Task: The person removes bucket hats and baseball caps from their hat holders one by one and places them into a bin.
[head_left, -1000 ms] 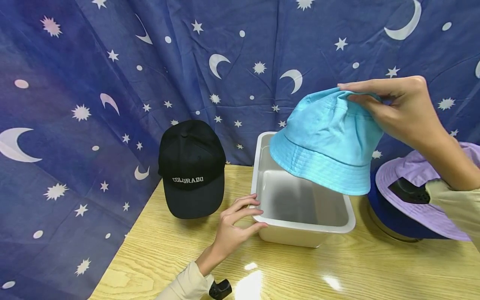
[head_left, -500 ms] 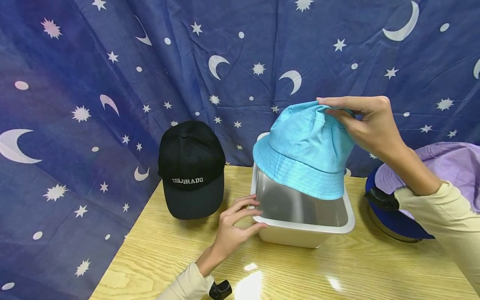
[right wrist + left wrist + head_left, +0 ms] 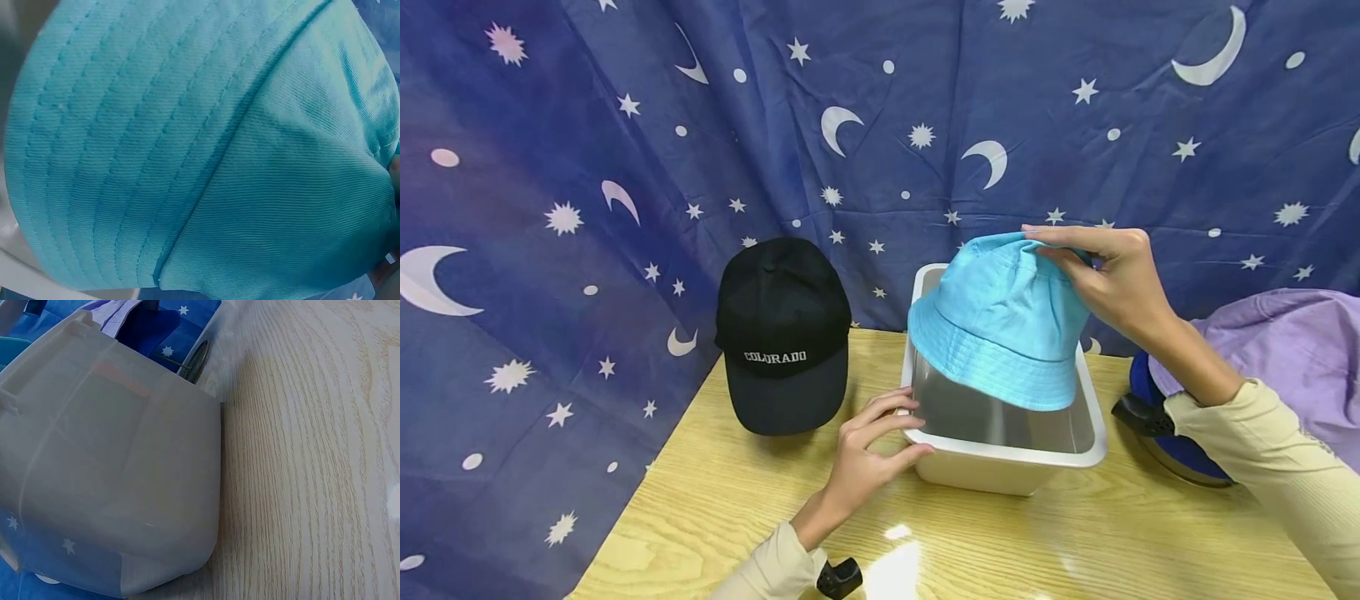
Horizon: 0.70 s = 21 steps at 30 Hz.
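My right hand [image 3: 1116, 279] pinches a light blue bucket hat [image 3: 1000, 321] by its crown, between thumb and fingers. The hat hangs brim down over a pale plastic bin [image 3: 1011, 458], overlapping the bin's open top in the head view. Its stitched brim fills much of the right wrist view, where only fingertips [image 3: 395, 172] show at the right edge. At the bin's front left corner, my left hand [image 3: 868, 454] holds the rim, its fingers on the left side and its thumb at the front. The left wrist view shows the bin's outer wall [image 3: 125, 456], but not the hand.
A black cap [image 3: 782, 333] lettered COLORADO is perched left of the bin. On the right, a lilac bucket hat [image 3: 1285, 350] sits over a dark blue one [image 3: 1187, 454], partly behind my right sleeve. A starry blue curtain [image 3: 880, 167] backs the wooden table [image 3: 700, 517].
My right hand has brought the light blue bucket hat left and down over the bin. The left hand stays at the rim.
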### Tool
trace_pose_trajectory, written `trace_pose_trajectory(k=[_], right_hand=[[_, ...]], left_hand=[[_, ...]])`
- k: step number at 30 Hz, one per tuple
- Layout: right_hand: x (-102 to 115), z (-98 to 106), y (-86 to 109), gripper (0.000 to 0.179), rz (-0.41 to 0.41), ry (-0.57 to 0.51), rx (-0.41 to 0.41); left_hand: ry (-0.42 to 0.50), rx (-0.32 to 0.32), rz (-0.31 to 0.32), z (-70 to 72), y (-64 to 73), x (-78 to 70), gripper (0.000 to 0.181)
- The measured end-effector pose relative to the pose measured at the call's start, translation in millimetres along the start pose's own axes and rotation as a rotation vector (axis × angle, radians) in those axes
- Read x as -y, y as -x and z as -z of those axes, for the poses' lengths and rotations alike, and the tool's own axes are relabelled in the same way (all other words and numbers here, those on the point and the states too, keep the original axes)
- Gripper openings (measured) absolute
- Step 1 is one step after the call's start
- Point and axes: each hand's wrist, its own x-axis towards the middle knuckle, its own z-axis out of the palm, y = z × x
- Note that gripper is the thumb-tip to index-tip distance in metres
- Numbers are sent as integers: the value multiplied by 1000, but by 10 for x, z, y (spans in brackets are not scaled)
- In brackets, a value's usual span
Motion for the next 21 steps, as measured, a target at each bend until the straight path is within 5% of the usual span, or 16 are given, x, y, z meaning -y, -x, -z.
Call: trace_pose_trajectory(k=[15, 21], right_hand=[[-24, -82, 25, 28, 38, -38, -66], [122, -105, 50, 26, 12, -38, -52]], left_hand=[[-1, 8, 29, 13, -2, -14, 30], [-3, 12, 29, 0, 8, -9, 30]])
